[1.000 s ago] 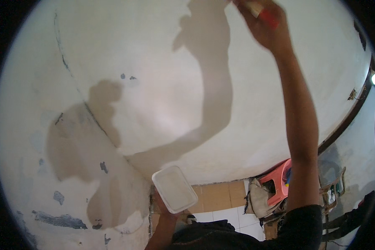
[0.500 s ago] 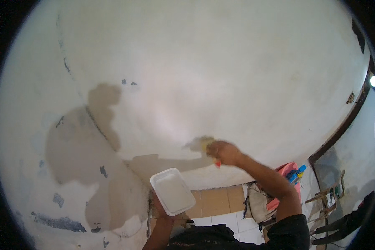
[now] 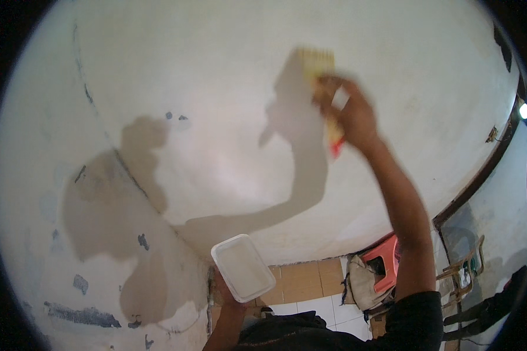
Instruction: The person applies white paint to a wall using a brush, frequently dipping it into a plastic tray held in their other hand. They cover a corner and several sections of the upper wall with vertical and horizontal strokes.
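Note:
High against the pale wall [image 3: 234, 76], my right hand [image 3: 357, 117] grips a wide paintbrush [image 3: 317, 63]. Its yellowish bristles point up and touch or nearly touch the wall; I cannot tell which. Red shows at the handle's lower end, and motion blurs both hand and brush. Low in front of me, my left hand [image 3: 227, 293] holds a white rectangular plastic tub [image 3: 244, 269] from beneath and its near side. Pale whitish stuff lies in the tub. Most of the left fingers are hidden under it.
The left wall [image 3: 35, 234] meets the front wall in a corner and has dark chipped patches. Brown cardboard [image 3: 301, 281] lies along the wall's foot on white floor tiles [image 3: 348, 313]. To the right are a pink plastic stool [image 3: 386, 263], a beige sack [image 3: 363, 286] and a wooden chair [image 3: 468, 275].
My right hand has swept the brush upward and slightly right along the wall. The left hand and tub have hardly moved. My right arm now covers the blue-capped bottle by the stool.

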Demonstrator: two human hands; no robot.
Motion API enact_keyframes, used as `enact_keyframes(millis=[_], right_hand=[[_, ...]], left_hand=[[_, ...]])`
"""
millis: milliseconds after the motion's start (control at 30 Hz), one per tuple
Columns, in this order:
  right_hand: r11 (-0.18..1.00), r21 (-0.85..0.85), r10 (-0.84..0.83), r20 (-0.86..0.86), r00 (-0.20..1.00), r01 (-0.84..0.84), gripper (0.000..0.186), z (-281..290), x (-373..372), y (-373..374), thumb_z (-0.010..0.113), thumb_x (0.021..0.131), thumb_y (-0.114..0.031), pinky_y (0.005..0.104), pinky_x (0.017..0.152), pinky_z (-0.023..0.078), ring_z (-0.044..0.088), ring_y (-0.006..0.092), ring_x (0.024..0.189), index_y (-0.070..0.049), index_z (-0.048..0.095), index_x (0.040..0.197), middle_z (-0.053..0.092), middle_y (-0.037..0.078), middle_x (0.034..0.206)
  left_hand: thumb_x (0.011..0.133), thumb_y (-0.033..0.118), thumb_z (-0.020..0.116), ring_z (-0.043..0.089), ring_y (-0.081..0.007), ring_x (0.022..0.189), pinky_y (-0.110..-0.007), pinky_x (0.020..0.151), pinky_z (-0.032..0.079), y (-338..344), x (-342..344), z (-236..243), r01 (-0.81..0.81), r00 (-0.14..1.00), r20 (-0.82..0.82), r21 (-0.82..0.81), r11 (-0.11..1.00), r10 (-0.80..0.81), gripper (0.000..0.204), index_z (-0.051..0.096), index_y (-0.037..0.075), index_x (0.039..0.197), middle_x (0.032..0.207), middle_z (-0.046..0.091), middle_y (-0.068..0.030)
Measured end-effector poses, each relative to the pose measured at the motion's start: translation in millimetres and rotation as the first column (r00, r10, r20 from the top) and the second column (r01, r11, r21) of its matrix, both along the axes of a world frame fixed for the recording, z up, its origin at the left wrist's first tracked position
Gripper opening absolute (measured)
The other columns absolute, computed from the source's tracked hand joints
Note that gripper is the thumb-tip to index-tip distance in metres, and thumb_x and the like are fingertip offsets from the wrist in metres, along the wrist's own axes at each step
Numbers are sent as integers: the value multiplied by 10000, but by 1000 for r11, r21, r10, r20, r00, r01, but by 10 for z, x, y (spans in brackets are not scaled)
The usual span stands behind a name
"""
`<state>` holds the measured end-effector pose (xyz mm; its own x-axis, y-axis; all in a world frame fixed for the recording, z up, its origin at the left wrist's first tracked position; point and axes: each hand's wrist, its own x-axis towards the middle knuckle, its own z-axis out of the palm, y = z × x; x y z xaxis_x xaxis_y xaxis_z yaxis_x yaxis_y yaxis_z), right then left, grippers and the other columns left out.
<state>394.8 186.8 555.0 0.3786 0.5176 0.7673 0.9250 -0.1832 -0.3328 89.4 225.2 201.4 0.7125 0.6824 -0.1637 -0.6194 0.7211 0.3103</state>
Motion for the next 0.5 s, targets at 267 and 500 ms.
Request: enact_keyframes(millis=[267,500], right_hand=[[693,-707,590,441,677,-144,157,-3175,-8,-539,678,719,-225,363,920,536,585,225,1074,-142,648,849,589,45,1081],[790,-434,495,32,869,-434,146,-814,370,-194,637,891,-86,421,965,492,620,329,1094,-51,665,1030,671,143,1125]], left_hand=[[949,640,388,580,-335,1192,-548,970,505,167,1,-341,168,913,377,-1,986,-155,684,434,165,1439,1361,555,-97],[967,551,473,631,-320,1087,-553,887,545,32,-24,66,43,989,142,-86,995,-30,572,497,136,1359,1263,608,-104]])
